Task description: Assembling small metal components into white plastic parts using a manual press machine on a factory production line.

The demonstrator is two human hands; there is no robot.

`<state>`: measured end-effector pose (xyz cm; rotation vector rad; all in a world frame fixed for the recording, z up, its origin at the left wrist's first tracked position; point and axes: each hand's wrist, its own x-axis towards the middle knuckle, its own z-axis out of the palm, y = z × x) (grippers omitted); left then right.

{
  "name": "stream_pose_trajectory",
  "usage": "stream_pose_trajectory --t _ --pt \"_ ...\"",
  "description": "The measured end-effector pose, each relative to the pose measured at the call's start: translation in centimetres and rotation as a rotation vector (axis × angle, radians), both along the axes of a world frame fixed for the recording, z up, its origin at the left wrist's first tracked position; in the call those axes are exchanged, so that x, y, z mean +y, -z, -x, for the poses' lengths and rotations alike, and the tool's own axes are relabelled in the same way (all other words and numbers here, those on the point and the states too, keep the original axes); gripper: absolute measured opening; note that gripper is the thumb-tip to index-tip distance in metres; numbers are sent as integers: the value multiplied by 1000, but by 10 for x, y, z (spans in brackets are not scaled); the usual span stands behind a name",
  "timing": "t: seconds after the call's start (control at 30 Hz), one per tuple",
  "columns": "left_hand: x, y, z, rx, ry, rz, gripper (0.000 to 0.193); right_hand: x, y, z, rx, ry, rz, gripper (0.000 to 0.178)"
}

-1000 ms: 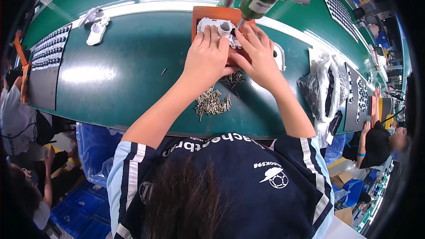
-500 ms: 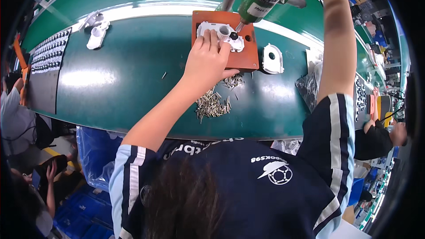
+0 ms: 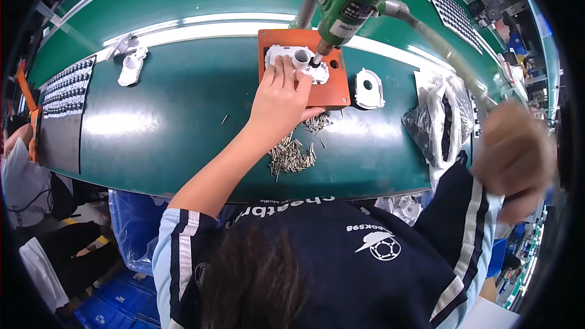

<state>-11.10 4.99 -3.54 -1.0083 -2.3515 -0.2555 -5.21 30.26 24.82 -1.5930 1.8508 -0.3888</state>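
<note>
L. hand (image 3: 277, 99): fingers (image 3: 278, 72) slightly apart, laid on white housing (image 3: 291, 50), not clamped; housing sits in orange block (image 3: 334, 92), long axis approx. L–R. Black cap (image 3: 314, 63) lies just R. of fingers, at press tip (image 3: 319, 55). R. hand (image 3: 515, 157) farther off, nr. lever (image 3: 448, 55) end; fingers blurred, can't tell state.
</note>
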Motion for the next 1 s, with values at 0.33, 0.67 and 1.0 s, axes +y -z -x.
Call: stream_pose_trajectory --t 0.33,0.67,1.0 --pt "-5 -17 10 -155 14 -188 64 -43 123 -66 366 570 404 40" --pt "13 -11 74 -427 158 139 49 14 51 127 73 1130 1556 46" --pt "1 -75 69 -897 92 8 46 57 190 89 -46 1271 1262 45"
